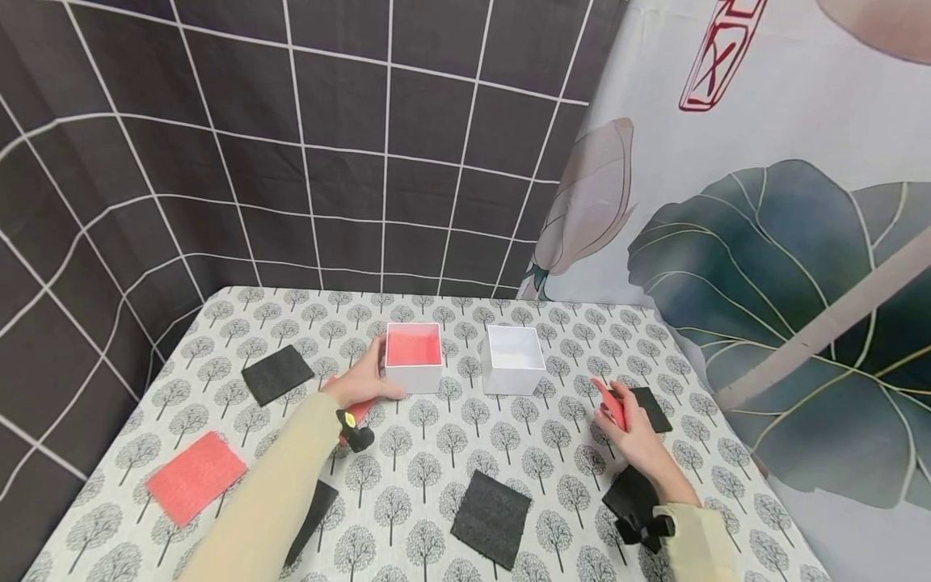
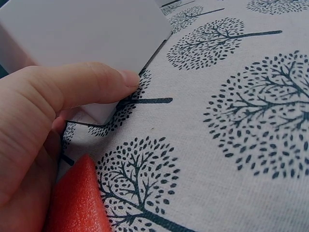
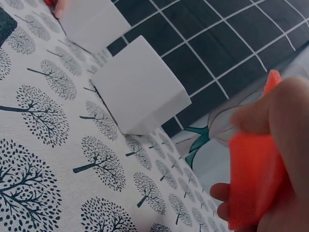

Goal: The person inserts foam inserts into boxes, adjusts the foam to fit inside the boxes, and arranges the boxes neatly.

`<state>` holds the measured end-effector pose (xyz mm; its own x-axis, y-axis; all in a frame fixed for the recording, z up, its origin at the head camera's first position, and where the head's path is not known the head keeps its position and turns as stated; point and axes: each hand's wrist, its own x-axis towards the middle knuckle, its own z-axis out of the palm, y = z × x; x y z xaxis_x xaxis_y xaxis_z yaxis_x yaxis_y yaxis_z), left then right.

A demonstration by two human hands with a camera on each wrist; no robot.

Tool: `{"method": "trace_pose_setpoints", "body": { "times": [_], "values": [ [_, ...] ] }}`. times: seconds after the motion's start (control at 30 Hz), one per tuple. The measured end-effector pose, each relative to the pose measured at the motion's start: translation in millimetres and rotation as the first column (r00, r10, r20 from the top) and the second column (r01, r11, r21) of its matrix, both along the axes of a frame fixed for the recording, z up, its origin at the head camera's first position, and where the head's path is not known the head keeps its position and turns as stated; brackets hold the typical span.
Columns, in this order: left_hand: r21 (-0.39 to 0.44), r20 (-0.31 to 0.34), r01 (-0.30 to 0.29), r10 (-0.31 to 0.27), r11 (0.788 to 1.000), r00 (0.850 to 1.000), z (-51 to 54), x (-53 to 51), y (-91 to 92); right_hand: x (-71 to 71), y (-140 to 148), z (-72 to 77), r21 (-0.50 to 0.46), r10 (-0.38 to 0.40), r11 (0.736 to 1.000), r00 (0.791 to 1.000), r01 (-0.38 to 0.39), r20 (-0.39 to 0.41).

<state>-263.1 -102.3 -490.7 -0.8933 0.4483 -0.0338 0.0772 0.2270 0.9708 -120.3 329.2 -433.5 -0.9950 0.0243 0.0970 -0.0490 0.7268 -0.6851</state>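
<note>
Cream sleeves (image 1: 269,489), black wrist gear (image 1: 356,436)

Red seal (image 1: 716,69) on curtain (image 1: 662,145); illegible

L box (image 1: 413,380) near R box (image 1: 514,381) on tbl (image 1: 562,511); mat (image 1: 491,520) in front.

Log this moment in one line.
left hand: grips left white box, red inside | right hand: holds red piece | right white box: untouched
</note>
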Motion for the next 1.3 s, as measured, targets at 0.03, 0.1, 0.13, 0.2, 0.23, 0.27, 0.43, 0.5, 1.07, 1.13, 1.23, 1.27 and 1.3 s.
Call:
{"method": "trace_pose_setpoints", "body": {
  "times": [0.03,0.1,0.13,0.2,0.23,0.27,0.43,0.5,1.07,1.13,1.23,1.27,1.3],
  "values": [
    [-0.001,-0.004,0.005,-0.005,1.0,1.0,3.9,2.6,0.2,0.2,-0.3,-0.3,0.019,-0.013,1.0,1.0,0.013,-0.001],
    [0.003,-0.002,0.007,-0.007,1.0,1.0,4.4,2.8,0.5,0.2,-0.8,-0.5,0.054,-0.039,0.998,0.999,0.038,0.011],
    [0.003,-0.003,0.005,-0.005,1.0,1.0,4.0,2.7,0.4,0.2,-0.9,-0.5,0.064,-0.045,0.997,0.999,0.044,0.011],
    [0.001,-0.006,-0.003,0.003,1.0,1.0,-1.1,-0.2,0.2,0.1,-0.9,-0.4,0.07,-0.045,0.997,0.999,0.044,0.014],
    [-0.001,-0.007,-0.01,0.01,1.0,1.0,-5.4,-2.6,0.1,0.1,-0.9,-0.3,0.071,-0.043,0.997,0.999,0.042,0.014],
    [-0.004,-0.003,-0.019,0.019,1.0,1.0,-9.2,-5.1,0.0,0.0,-1.0,-0.2,0.073,-0.043,0.997,0.999,0.041,0.017],
    [-0.018,-0.014,-0.028,0.028,0.999,1.0,-9.8,-4.9,-0.1,-0.8,-0.8,-0.9,0.083,-0.03,0.996,0.999,0.028,0.014],
    [-0.017,-0.02,-0.022,0.021,1.0,1.0,-10.0,-4.8,-0.3,-1.3,-0.7,-1.4,0.083,-0.019,0.996,1.0,0.019,0.001],
    [0.012,0.002,-0.011,0.011,1.0,1.0,-10.7,-6.2,0.0,-3.2,-7.2,-0.2,0.108,0.03,0.994,0.995,-0.02,-0.091],
    [0.004,-0.002,-0.013,0.013,1.0,1.0,-10.8,-6.0,0.1,-4.0,-9.2,-0.5,0.114,0.033,0.993,0.995,-0.023,-0.089],
    [-0.005,-0.008,-0.017,0.017,1.0,1.0,-10.2,-5.5,0.0,-5.5,-11.7,-1.6,0.125,0.041,0.992,0.995,-0.029,-0.094],
    [-0.009,-0.007,-0.022,0.022,1.0,1.0,-9.8,-5.2,0.1,-6.1,-12.8,-1.8,0.126,0.045,0.992,0.994,-0.032,-0.095],
    [-0.013,-0.01,-0.023,0.023,1.0,1.0,-9.4,-4.8,-0.2,-6.8,-13.9,-2.0,0.127,0.048,0.991,0.994,-0.036,-0.097]
  ]
}}
